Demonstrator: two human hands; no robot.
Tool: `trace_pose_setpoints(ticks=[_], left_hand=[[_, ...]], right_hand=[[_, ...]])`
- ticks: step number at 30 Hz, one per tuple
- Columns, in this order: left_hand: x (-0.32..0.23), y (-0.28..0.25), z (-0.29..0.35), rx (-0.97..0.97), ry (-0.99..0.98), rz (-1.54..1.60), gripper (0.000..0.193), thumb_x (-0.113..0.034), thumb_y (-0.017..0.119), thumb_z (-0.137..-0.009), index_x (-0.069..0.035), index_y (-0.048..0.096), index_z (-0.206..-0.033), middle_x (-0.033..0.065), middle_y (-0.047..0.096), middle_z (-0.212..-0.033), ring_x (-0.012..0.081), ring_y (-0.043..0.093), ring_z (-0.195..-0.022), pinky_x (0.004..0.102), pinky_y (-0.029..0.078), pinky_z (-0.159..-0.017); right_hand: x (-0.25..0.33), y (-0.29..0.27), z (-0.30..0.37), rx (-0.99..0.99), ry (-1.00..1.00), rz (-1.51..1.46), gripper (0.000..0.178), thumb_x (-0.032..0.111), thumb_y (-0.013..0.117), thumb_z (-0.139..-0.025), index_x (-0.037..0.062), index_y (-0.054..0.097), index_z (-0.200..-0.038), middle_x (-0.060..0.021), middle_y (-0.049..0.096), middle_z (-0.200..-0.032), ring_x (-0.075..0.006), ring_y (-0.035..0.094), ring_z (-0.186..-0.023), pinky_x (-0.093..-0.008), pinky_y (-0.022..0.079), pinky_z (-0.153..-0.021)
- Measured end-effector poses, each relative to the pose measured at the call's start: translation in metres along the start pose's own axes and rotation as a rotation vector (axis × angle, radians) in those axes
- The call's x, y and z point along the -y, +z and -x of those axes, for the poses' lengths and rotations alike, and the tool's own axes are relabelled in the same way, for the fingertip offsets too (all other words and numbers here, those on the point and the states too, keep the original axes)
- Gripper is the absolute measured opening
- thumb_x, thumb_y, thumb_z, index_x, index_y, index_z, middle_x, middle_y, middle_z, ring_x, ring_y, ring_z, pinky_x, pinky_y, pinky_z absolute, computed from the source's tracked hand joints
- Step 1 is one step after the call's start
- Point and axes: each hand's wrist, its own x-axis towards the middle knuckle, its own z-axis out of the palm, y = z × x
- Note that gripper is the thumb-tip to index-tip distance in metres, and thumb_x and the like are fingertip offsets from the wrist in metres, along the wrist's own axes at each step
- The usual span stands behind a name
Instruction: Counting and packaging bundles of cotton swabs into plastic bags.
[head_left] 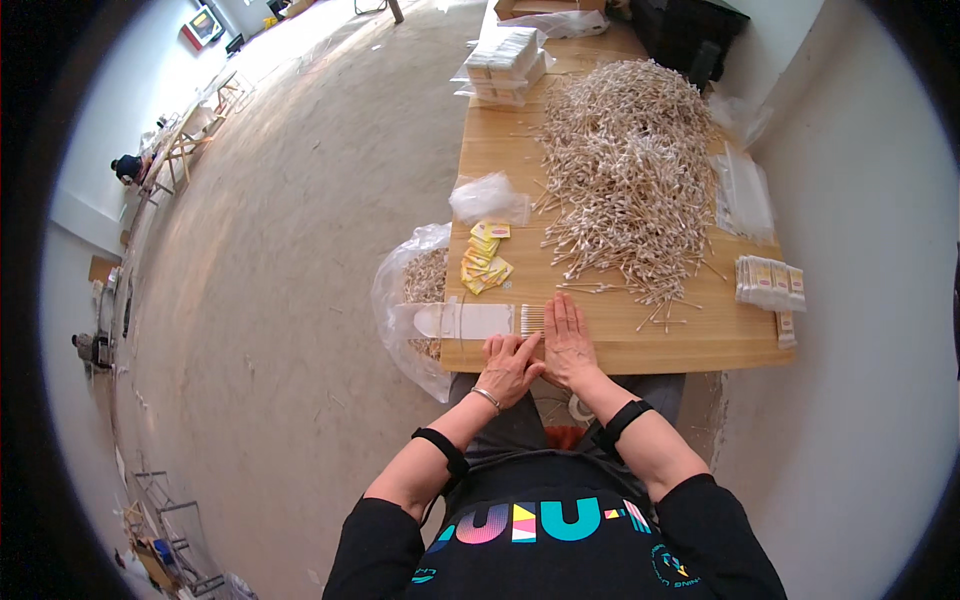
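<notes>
A short row of cotton swabs [530, 319] lies side by side on the table near its front edge. My right hand [568, 345] rests flat along the row's right side, its fingers straight and close together. From below, my left hand [508, 372] reaches in with its index finger stretched to the near ends of the swabs; its other fingers are bent, and I see nothing in them. To the left of the row lies a white flat strip [485, 321] with a rounded end, crossed by a thin band. A large heap of loose cotton swabs [630, 170] spreads beyond my right hand.
Yellow cards [484, 262] and clear plastic bags [490, 198] lie at the table's left. Packed bundles [502, 62] stand at the far left corner, and small packs [770, 283] sit at the right edge. A clear sack of swabs [425, 275] stands beside the table.
</notes>
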Motion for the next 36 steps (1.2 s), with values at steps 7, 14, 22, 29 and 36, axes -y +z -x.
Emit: trace_pose_setpoints(ticks=[7,14,22,29,36], left_hand=[[0.001,-0.001,-0.003,0.020,-0.002,0.017,0.051,-0.039,0.052,-0.084,-0.014,0.044,-0.128,0.0132,0.047,-0.103,0.0315,0.041,-0.098,0.0435,0.027,-0.093],[0.000,0.002,-0.004,0.009,-0.014,-0.049,0.063,-0.042,0.053,-0.083,-0.007,0.037,-0.133,0.0133,0.047,-0.104,0.0311,0.042,-0.098,0.0425,0.026,-0.094],[0.000,0.003,-0.004,0.051,-0.061,-0.036,0.066,-0.042,0.057,-0.081,-0.008,0.037,-0.134,0.0128,0.046,-0.105,0.0305,0.040,-0.103,0.0424,0.023,-0.095],[-0.004,0.003,-0.008,0.042,-0.087,-0.052,0.062,-0.043,0.051,-0.084,-0.008,0.036,-0.133,0.0146,0.046,-0.102,0.0318,0.040,-0.099,0.0426,0.022,-0.093],[-0.006,0.001,-0.011,0.073,-0.122,-0.008,0.060,-0.043,0.051,-0.084,-0.010,0.037,-0.132,0.0152,0.047,-0.103,0.0319,0.041,-0.099,0.0430,0.022,-0.093]], right_hand=[[0.000,0.001,-0.001,-0.016,-0.001,0.023,0.095,0.053,0.050,-0.078,-0.0073,0.008,-0.139,-0.0230,0.006,-0.147,-0.0342,0.002,-0.138,-0.0424,0.002,-0.112],[0.000,0.002,-0.001,-0.022,-0.007,0.041,0.096,0.053,0.050,-0.078,-0.0077,0.009,-0.138,-0.0236,0.007,-0.146,-0.0342,0.001,-0.138,-0.0428,0.002,-0.112],[0.001,0.000,0.000,-0.039,-0.017,0.017,0.097,0.053,0.052,-0.076,-0.0087,0.010,-0.138,-0.0243,0.007,-0.146,-0.0353,0.002,-0.137,-0.0432,0.002,-0.112],[0.002,-0.003,0.000,0.006,-0.007,0.089,0.097,0.046,0.056,-0.073,-0.0090,0.009,-0.138,-0.0251,0.009,-0.145,-0.0363,0.005,-0.137,-0.0425,0.005,-0.112],[0.000,0.001,0.000,-0.044,-0.018,0.057,0.095,0.042,0.055,-0.072,-0.0089,0.010,-0.138,-0.0253,0.010,-0.145,-0.0370,0.006,-0.137,-0.0431,0.006,-0.112]])
